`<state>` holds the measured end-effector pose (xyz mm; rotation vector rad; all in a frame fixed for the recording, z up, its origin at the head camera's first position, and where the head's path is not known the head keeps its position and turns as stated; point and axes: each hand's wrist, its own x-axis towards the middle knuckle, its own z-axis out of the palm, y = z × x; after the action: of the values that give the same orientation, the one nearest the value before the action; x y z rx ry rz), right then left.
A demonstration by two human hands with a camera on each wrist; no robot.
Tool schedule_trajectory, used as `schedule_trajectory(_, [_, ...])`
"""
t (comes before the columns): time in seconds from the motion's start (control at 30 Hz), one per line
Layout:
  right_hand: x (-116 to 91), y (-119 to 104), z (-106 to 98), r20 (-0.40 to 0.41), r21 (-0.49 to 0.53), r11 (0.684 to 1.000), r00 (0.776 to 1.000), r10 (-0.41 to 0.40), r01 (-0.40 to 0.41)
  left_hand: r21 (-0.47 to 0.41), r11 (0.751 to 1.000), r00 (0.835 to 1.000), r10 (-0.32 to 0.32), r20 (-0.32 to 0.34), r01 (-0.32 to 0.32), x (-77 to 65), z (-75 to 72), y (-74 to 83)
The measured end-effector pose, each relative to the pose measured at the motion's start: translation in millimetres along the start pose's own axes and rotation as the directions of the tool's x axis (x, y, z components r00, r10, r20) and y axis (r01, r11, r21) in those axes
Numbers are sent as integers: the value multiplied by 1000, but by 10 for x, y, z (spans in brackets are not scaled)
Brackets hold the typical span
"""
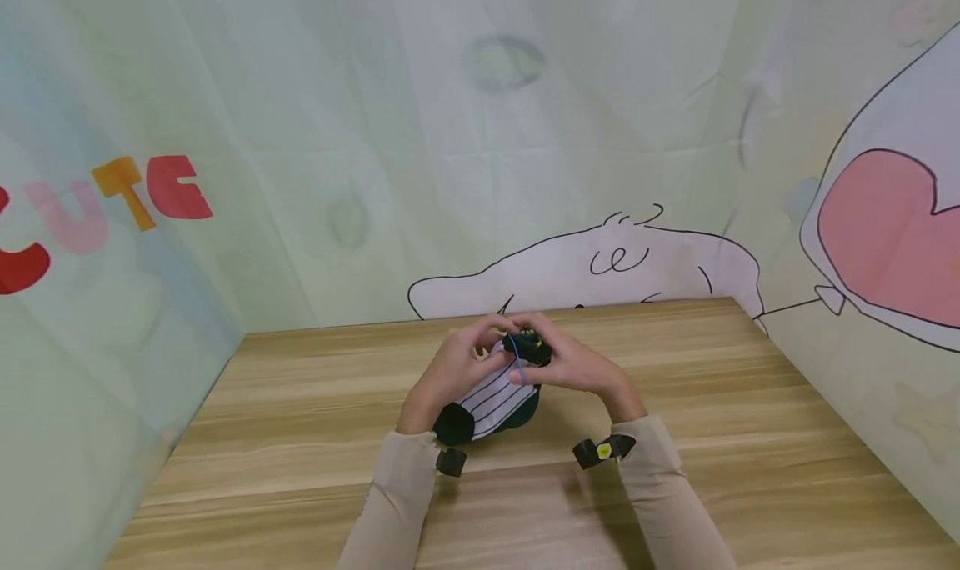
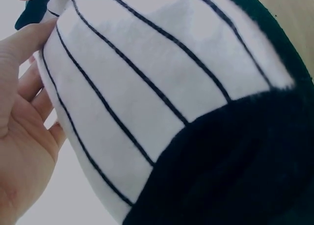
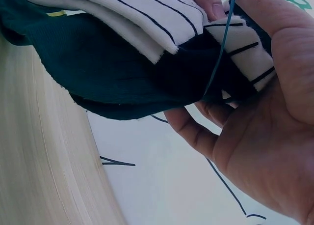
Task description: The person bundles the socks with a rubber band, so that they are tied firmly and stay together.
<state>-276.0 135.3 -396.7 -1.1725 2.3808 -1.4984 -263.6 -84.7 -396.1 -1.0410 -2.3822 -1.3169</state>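
Observation:
A pair of socks [image 1: 501, 397], white with thin dark stripes and dark green toes and soles, is held up over the table in both hands. My left hand [image 1: 459, 372] grips its left side; in the left wrist view the thumb and fingers [image 2: 30, 43] lie at the striped edge. On the other side my right hand [image 1: 577, 363] holds the folded dark end between thumb and fingers. A thin blue rubber band [image 3: 222, 45] runs across this end, close to the right thumb. The far fingers are partly hidden behind the fabric.
Under the hands lies a wood-grain table [image 1: 300, 437]. Its back edge meets a printed cloth backdrop [image 1: 337, 220] with cartoon drawings, which also hangs at both sides. A small black wrist camera [image 1: 450, 462] sits at the left cuff, another camera [image 1: 588, 453] at the right.

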Motion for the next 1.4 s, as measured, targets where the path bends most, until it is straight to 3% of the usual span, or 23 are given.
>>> schedule_trajectory(0.23, [4, 3, 2, 15, 11, 1000, 1000, 2, -2, 23, 998, 998, -58, 3, 58, 2, -9, -1])
schedule_trajectory(0.63, [13, 42, 7, 7, 36, 999, 1000, -11, 11, 41, 999, 1000, -1, 10, 1, 20, -7, -8])
schedule_trajectory(0.9, [3, 55, -35, -18, 24, 999, 1000, -23, 24, 62, 998, 999, -28, 19, 26, 23, 2, 1])
schedule_trajectory(1.23, [-19, 63, -124, -108, -22, 1000, 994, 11, -14, 50, 997, 999, -52, 5, 51, 8, 12, 27])
schedule_trajectory(1.4, [-54, -95, -151, -109, -16, 1000, 994, 25, -27, 38, 997, 998, -59, -4, 59, 12, 12, 23])
